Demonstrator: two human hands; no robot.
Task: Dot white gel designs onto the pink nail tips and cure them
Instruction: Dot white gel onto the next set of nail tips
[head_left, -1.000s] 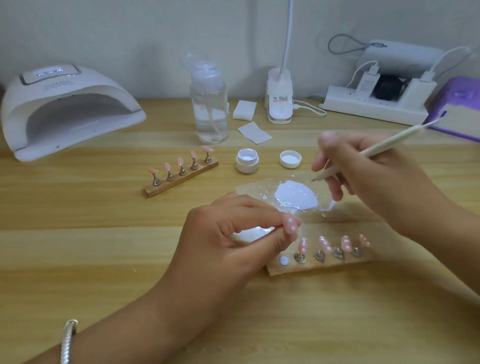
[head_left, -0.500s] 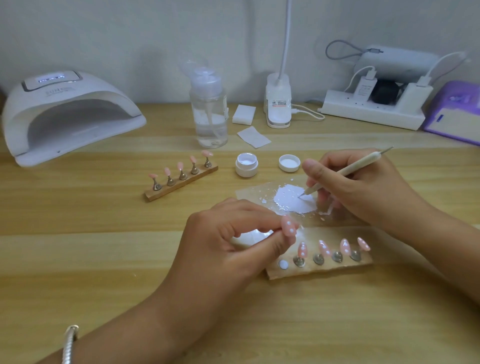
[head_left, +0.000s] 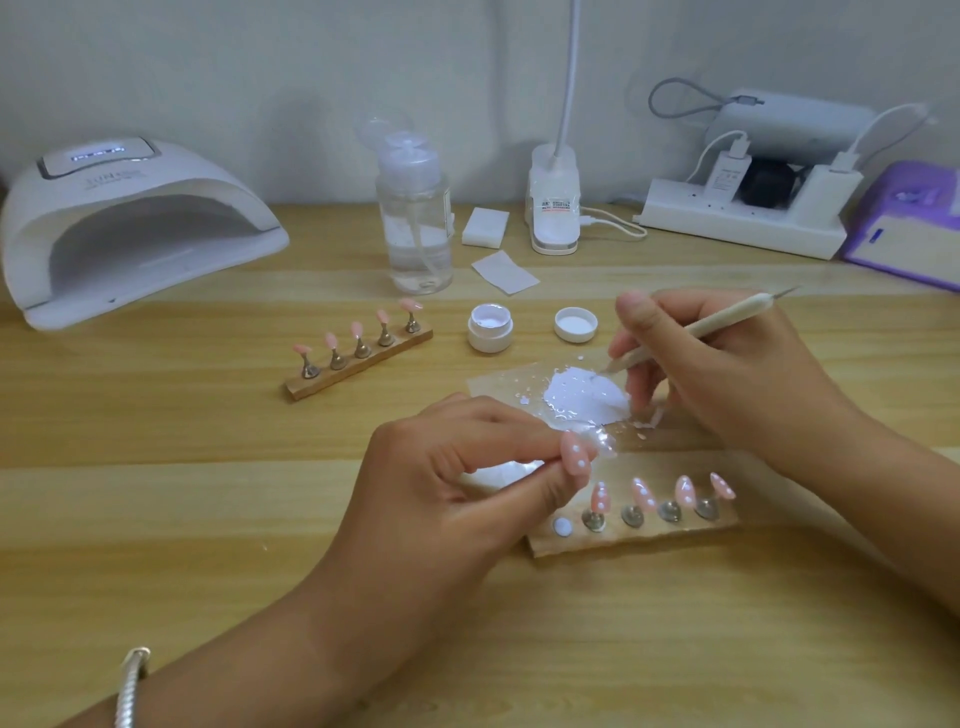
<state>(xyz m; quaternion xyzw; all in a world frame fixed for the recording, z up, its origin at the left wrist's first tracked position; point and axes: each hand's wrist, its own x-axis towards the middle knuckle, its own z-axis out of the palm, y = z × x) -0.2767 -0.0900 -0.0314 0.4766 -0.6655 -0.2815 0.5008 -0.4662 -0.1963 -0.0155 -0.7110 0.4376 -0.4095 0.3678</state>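
Note:
My left hand (head_left: 457, 483) pinches a pink nail tip (head_left: 575, 453) with white dots between thumb and fingers, just above the near wooden stand (head_left: 634, 535). That stand holds several dotted pink tips (head_left: 684, 490) and one bare white pad at its left end. My right hand (head_left: 727, 374) grips a cream dotting tool (head_left: 696, 331) like a pen. Its point touches the puddle of white gel (head_left: 584, 397) on a clear palette sheet (head_left: 498, 382). A second stand (head_left: 358, 364) with several plain pink tips lies further left. The white curing lamp (head_left: 130, 228) sits at the far left.
An open white gel jar (head_left: 490, 328) and its lid (head_left: 575, 324) stand behind the palette. A clear pump bottle (head_left: 414, 208), wipes (head_left: 505, 271), a lamp base (head_left: 555, 208), a power strip (head_left: 743, 223) and a purple box (head_left: 909, 228) line the back of the wooden table.
My right hand came down and left from above the table, bringing the tool's point into the white gel puddle. My left hand kept holding the dotted tip almost still.

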